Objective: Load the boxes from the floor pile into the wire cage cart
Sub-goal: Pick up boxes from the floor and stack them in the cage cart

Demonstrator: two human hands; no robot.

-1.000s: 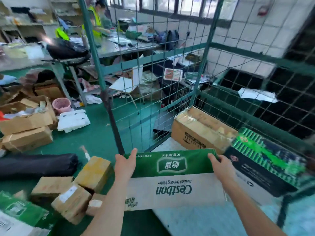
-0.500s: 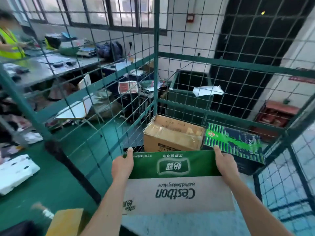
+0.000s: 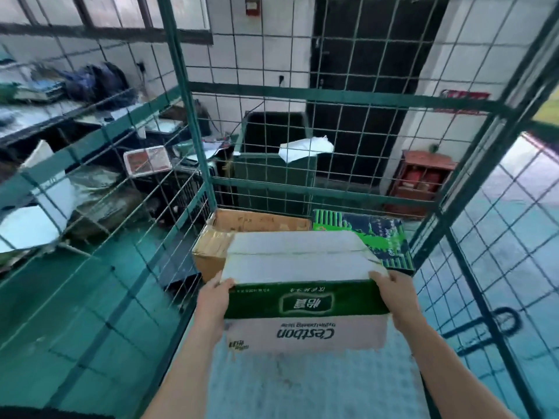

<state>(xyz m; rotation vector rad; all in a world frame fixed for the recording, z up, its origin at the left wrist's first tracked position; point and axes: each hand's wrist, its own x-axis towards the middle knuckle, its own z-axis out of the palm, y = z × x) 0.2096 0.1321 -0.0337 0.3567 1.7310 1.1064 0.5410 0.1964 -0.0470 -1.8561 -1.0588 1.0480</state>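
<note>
holding the cestbon water box [image 3: 305, 303] inside the wire cage cart [image 3: 193, 140], seemingly lifted clear of the pale cart floor [image 3: 302, 385]. gripping it at both short ends: left hand [image 3: 213, 300] clasped round the near left corner, right hand [image 3: 396, 297] clasped round the near right corner, thumbs up on the top edge. running left to right with its long axis, printed green-and-white face toward the near side, white taped top tipped into view. sitting just near of the two boxes already loaded along the far wall: brown carton [image 3: 217, 237] at far left, green-and-black box [image 3: 378, 234] at far right. overlapping both in view, so cannot tell whether touching them or apart. judged next: lowering straight down and slightly far, keeping the long axis parallel to that far row, neither hand nearer than the other, then drawing the fingers out from the ends once resting on the floor.
</note>
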